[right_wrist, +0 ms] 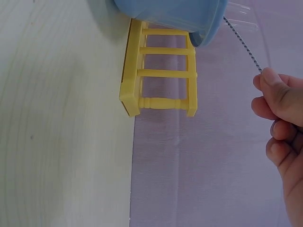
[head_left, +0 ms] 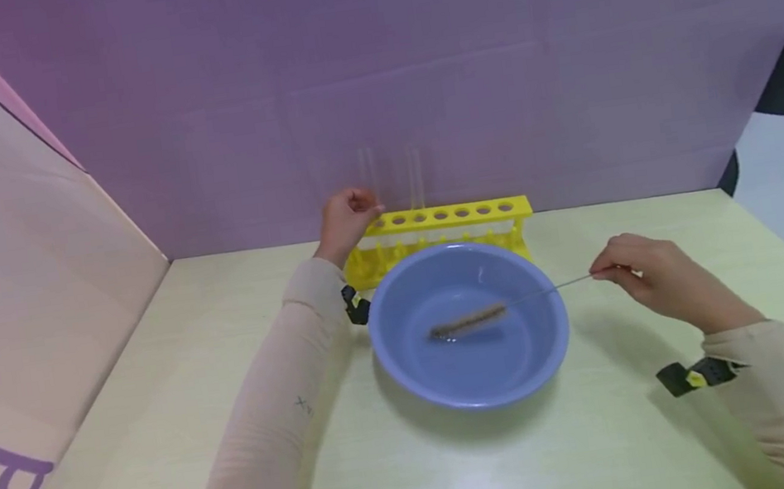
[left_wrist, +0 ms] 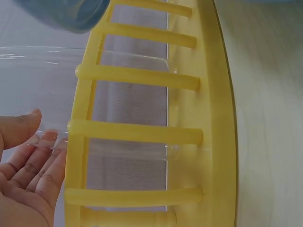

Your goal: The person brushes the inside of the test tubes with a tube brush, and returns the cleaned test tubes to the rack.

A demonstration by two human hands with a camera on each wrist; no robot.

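Note:
In the head view, my left hand (head_left: 349, 221) is at the left end of a yellow test tube rack (head_left: 518, 206). Its fingers (left_wrist: 40, 177) lie beside a clear glass test tube (left_wrist: 128, 150) standing in the rack, thumb apart from them; whether they touch the glass is hard to tell. Another clear test tube (head_left: 415, 178) stands in a nearby hole. My right hand (head_left: 656, 278) pinches the thin twisted wire handle (right_wrist: 244, 46) of a test tube brush (head_left: 469, 321). The bristles hang slantwise over a blue basin (head_left: 477, 397), their tip at the water.
The basin stands just in front of the rack, covering part of its base. A pale wooden table (head_left: 433, 481) lies beneath, with a purple backdrop (head_left: 412, 66) close behind the rack. Printed panels flank both sides. Each wrist carries a small black camera.

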